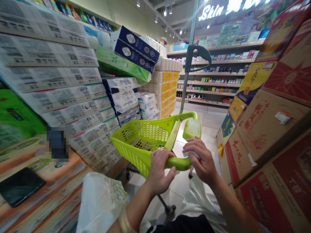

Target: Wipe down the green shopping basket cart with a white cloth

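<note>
A lime-green shopping cart (136, 155) with perforated basket walls stands tilted in my view, nothing lying in its basket that I can make out. My left hand (160, 170) is closed over the near corner of its rim and handle (178, 163), thumb toward me. At the right end of that handle, my right hand (200, 157) has its fingers curled over a small folded white piece (193, 154), like a wipe or tissue, pressed near the green bar. Just beyond those fingers is the cart's green panel with a pale insert (193, 126).
Stacked wrapped packs (58, 77) rise on the left. A black phone-like slab (21, 187) lies on orange packs, beside a pixelated dark object (58, 145). Red and brown cartons (264, 129) line the right. A grey pole with a hooked grip (188, 60) rises behind the cart; stocked shelves (216, 73) stand beyond.
</note>
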The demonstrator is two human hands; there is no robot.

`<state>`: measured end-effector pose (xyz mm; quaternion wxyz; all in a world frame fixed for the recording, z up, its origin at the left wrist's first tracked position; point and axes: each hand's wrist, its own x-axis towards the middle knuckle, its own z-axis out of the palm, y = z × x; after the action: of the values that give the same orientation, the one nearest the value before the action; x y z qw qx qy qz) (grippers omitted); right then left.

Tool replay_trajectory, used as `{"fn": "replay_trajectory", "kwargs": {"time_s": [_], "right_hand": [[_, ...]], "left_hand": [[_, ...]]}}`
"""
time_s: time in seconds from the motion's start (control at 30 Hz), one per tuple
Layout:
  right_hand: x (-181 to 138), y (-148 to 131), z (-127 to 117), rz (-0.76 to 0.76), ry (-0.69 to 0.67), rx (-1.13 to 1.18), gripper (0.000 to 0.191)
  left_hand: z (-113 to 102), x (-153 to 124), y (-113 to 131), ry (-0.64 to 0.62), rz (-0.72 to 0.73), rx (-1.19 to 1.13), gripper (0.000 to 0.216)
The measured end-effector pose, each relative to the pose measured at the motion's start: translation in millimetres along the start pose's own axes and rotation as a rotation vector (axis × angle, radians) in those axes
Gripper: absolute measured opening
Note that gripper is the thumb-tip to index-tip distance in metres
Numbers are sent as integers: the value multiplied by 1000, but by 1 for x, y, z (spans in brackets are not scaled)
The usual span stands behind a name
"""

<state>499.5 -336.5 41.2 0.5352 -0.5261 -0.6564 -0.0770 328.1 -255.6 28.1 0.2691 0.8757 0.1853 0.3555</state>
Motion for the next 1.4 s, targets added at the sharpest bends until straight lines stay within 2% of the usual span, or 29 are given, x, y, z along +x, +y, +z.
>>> {"fn": "replay_trajectory", "kwargs": {"time_s": [0.1, 0.2, 0.37, 0.5, 0.6, 0.73, 0.8, 0.87, 1.0, 1.07, 1.23, 1.3, 1.4], "right_hand": [[0, -17, 6, -73, -104, -67, 22], [6, -14, 7, -114, -183, -95, 24], [12, 0, 10, -47, -79, -180, 23], [9, -10, 23, -83, -106, -193, 25], [14, -6, 25, -72, -121, -202, 29], [28, 18, 21, 102, 3, -275, 25], [32, 20, 23, 148, 38, -292, 25], [34, 11, 28, 90, -25, -283, 26], [38, -9, 34, -49, -233, -251, 23], [43, -4, 30, -19, -237, -287, 19], [59, 12, 25, 131, -147, -486, 15], [62, 2, 35, 110, -189, -499, 16], [65, -22, 54, -16, -344, -399, 19]], "left_hand": [[-9, -3, -7, 28, -12, -6, 27], [-21, -6, -12, 42, -54, -7, 33], [-37, -8, -13, 108, -71, 38, 35], [-42, -7, 10, 136, -15, 266, 21], [-39, -6, 33, 89, -24, 375, 28], [-38, -7, 49, -7, -130, 511, 21], [-40, -5, 52, -23, -177, 588, 17], [-44, 0, 53, -39, -220, 659, 14], [-48, 14, 53, -79, -268, 728, 13], [-47, 17, 49, -82, -261, 735, 12], [-41, 13, 35, -9, -252, 814, 22], [-41, 11, 32, 11, -248, 827, 23], [-43, 11, 29, 30, -236, 841, 23]]}}
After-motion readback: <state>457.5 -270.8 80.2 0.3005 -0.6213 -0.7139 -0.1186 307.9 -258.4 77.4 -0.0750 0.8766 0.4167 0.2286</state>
